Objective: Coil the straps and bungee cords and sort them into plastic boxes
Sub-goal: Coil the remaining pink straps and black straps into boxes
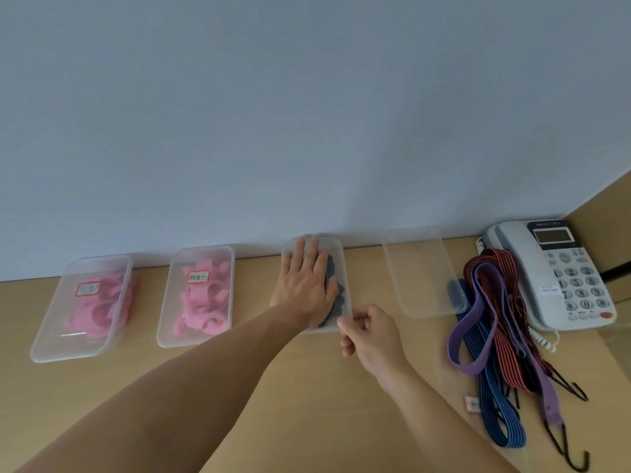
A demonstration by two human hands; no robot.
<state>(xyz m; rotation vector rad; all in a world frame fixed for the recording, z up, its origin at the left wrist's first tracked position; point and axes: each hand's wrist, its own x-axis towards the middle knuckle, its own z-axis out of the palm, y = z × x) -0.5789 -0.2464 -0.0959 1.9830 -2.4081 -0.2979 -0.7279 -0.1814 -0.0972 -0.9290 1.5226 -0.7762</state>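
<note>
Head view: clear plastic box (337,250) at the wall (307,131), surface (370,285) gaps either side, pressed by flat left hand (304,285); near corner pinched by right hand (372,332).

One head-worn camera looks forward and down over the wooden desk (307,404) toward the wall (307,114), which fills the upper half. The telephone (560,274) sits at the far right; plastic boxes (420,268) run leftward from it, close enough for outstretched arms (205,387) to reach

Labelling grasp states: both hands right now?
Left hand: open, pressing flat on the dark-strap box.
Right hand: pinching that box's near corner.
</note>
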